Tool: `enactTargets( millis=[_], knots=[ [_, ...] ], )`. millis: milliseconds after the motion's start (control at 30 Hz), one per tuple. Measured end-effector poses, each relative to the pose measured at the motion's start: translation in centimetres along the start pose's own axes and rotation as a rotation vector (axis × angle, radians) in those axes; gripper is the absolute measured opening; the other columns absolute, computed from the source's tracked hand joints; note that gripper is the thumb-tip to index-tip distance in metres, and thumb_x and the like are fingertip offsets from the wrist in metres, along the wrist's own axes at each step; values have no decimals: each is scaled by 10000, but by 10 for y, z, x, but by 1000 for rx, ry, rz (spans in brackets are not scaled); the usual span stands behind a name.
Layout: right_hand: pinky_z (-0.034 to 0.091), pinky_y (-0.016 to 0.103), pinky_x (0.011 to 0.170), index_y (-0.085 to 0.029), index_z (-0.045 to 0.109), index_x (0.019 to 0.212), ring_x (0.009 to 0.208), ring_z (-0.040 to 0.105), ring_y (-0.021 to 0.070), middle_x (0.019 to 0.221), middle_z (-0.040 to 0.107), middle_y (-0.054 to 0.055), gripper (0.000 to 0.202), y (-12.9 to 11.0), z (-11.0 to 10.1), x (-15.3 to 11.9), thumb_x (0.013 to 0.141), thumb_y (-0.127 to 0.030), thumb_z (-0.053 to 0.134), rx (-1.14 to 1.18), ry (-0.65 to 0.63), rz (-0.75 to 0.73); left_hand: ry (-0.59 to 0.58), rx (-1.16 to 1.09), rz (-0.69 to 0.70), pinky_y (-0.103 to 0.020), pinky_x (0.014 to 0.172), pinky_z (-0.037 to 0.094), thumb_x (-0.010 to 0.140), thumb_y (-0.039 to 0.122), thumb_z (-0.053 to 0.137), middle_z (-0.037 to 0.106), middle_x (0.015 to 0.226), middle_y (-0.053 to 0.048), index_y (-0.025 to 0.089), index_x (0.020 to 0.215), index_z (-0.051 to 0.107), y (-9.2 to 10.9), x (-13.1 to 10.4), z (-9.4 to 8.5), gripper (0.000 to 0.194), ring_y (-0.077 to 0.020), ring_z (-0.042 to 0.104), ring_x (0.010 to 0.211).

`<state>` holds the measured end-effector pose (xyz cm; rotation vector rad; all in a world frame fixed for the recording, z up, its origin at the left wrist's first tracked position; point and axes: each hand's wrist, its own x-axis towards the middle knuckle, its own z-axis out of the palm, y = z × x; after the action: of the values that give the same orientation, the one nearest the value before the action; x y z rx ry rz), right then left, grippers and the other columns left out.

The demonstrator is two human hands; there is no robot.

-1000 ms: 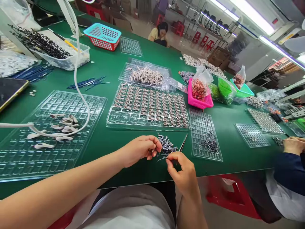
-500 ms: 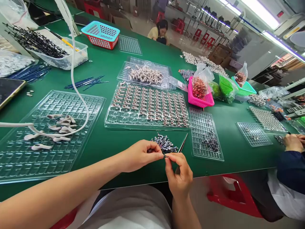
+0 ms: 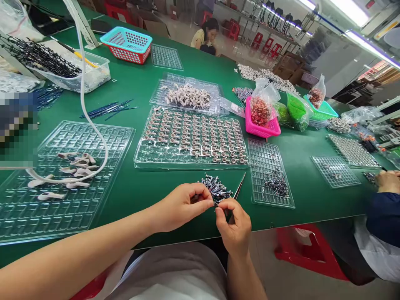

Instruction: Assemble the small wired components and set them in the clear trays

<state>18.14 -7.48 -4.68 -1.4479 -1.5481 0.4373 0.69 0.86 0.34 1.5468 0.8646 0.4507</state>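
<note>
My left hand (image 3: pixel 184 207) and my right hand (image 3: pixel 236 225) meet near the table's front edge, each in a pinch. Between their fingertips is a small dark part (image 3: pixel 216 204), mostly hidden by the fingers. Metal tweezers (image 3: pixel 240 186) show beyond my right hand and pass behind it; they stick out from the palm side. Just past the fingertips lies a pile of small dark-blue parts (image 3: pixel 218 185). Behind the pile stands a clear tray (image 3: pixel 156 158) with rows of beige shells.
At the left is a clear tray (image 3: pixel 62 214) with loose beige shells, crossed by a white cable (image 3: pixel 83 87). A narrow tray (image 3: pixel 258 187) of dark parts, a pink basket (image 3: pixel 261 130) and a blue-red basket (image 3: pixel 128 48) stand around. A co-worker's hand (image 3: pixel 388 181) is far right.
The view has shifted slightly. My hands stay close together over the same spot, with the fingertips a little changed around the small part.
</note>
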Motion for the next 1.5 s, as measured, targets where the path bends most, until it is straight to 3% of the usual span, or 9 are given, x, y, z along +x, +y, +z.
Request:
enactTargets(
  millis=[167,267,767,867,933,1067,1200,1367,1500],
  knots=[
    [448,233,547,-210,605,797,590,540,113,700,611,-16,80,1,-1,-1,869,-227,573,54,16,100,134,381,349,-239,593,376,878,210,515,544,734,-3,182,785,629,-8,-4,4,149,-129,499,654],
    [440,230,549,-205,602,767,590,523,112,687,596,-18,95,3,-2,-2,857,-220,573,123,26,145,142,527,463,-237,587,383,885,175,499,574,765,-17,184,825,639,-12,-5,4,153,-131,523,655],
    [399,204,493,-192,610,710,551,479,93,639,552,-29,138,9,-3,-3,841,-232,602,374,84,312,112,619,555,-213,544,362,855,126,492,545,728,-6,176,783,652,-8,-4,-3,182,-109,488,601],
    [386,196,486,-197,614,715,536,466,83,632,548,-40,133,10,-2,-3,845,-227,613,410,122,336,140,537,459,-235,578,367,865,144,487,540,747,-9,169,782,636,-6,-4,-5,172,-118,487,627],
    [380,193,481,-198,623,730,532,461,80,633,549,-44,119,11,-1,-3,844,-232,627,426,149,346,173,381,301,-249,604,376,879,190,505,533,746,-4,167,786,616,-3,-3,-8,147,-127,485,651],
    [381,193,482,-195,639,759,548,476,82,659,569,-38,92,11,1,-4,842,-234,645,424,189,342,133,-246,-61,-245,615,407,851,216,526,552,812,-3,156,968,635,4,-2,-14,171,-121,485,672],
    [414,194,519,-198,649,792,593,512,87,712,598,-28,68,11,2,-6,857,-215,640,411,197,302,115,-723,-243,-218,658,468,763,78,535,601,870,-26,110,1011,667,6,1,-14,282,-95,539,686],
    [433,195,553,-207,658,846,627,524,87,760,610,-25,40,10,1,-7,881,-204,639,395,184,259,75,-847,-362,-254,851,538,866,59,571,711,928,-91,85,1045,659,8,4,-7,202,-144,680,859],
    [438,200,566,-208,655,856,647,532,92,773,610,-21,41,10,2,-6,890,-198,634,401,192,234,63,-848,-379,-298,946,534,911,99,580,732,1064,-143,79,1096,630,7,5,-4,193,-191,698,1015]
  ],
)
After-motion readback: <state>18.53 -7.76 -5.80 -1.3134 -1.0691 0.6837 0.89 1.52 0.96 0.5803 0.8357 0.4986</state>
